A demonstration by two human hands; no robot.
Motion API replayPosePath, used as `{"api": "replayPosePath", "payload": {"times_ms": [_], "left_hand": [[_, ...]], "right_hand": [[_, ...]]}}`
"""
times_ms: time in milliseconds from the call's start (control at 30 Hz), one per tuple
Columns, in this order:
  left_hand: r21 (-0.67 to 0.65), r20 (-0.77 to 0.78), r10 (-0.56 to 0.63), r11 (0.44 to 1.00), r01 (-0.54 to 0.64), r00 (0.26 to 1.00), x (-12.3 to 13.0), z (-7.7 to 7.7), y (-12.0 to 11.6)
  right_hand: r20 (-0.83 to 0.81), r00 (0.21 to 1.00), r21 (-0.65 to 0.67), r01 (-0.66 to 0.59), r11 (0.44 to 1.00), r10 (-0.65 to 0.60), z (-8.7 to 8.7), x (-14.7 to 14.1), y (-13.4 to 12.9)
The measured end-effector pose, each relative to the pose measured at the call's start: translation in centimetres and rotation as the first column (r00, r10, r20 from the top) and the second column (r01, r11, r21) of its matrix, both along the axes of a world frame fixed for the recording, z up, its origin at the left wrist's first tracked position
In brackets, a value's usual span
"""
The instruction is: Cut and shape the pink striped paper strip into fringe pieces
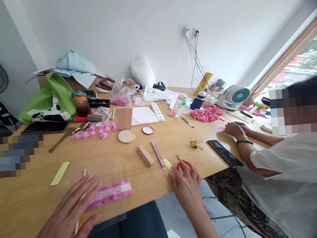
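My left hand (69, 212) is stretched out low over the table at the lower left, fingers extended. Beneath and beside it lies a pink strip with a white middle band (113, 192), on a clear plastic sheet (107, 168). A thin pale stick (76, 227) shows between thumb and fingers and past the fingertips; whether the hand grips it is hidden. At the table's front edge, my right hand (187, 187) has its fingers closed over the red handles of small scissors (179, 157), blades pointing away. A yellow paper slip (167, 165) lies by those fingers.
A pinkish block (145, 156) and a purple craft knife (158, 155) lie ahead. Gold binder clips (196, 144) and a black phone (224, 153) are to the right. Another person's hands (235, 129) rest on the table there. Pink flower pieces (106, 130) lie farther back.
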State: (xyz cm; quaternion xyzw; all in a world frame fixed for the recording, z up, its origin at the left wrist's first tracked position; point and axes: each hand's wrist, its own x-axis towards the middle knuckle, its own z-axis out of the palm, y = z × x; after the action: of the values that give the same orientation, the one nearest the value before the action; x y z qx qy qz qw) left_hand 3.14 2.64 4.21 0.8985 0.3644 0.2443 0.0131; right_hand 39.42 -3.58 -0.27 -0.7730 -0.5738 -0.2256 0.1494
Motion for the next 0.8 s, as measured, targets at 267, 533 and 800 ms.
{"api": "replayPosePath", "payload": {"times_ms": [267, 533, 800], "left_hand": [[0.039, 0.065, 0.047, 0.998, -0.049, 0.997, -1.0, 0.7, -1.6], [-0.001, 0.18, 0.105, 0.994, -0.107, 0.978, -1.5, -0.1, -2.6], [0.017, 0.152, 0.105, 0.994, -0.108, 0.983, -1.4, 0.1, -2.8]], "right_hand": [[0.123, 0.992, -0.059, 0.018, 0.998, -0.01, -1.0, -2.5, -1.4], [0.097, 0.995, -0.063, -0.01, 0.998, 0.016, -1.0, -3.6, -3.3], [0.103, 0.988, -0.044, -0.113, 0.993, 0.117, -1.3, -2.6, -4.2]]}}
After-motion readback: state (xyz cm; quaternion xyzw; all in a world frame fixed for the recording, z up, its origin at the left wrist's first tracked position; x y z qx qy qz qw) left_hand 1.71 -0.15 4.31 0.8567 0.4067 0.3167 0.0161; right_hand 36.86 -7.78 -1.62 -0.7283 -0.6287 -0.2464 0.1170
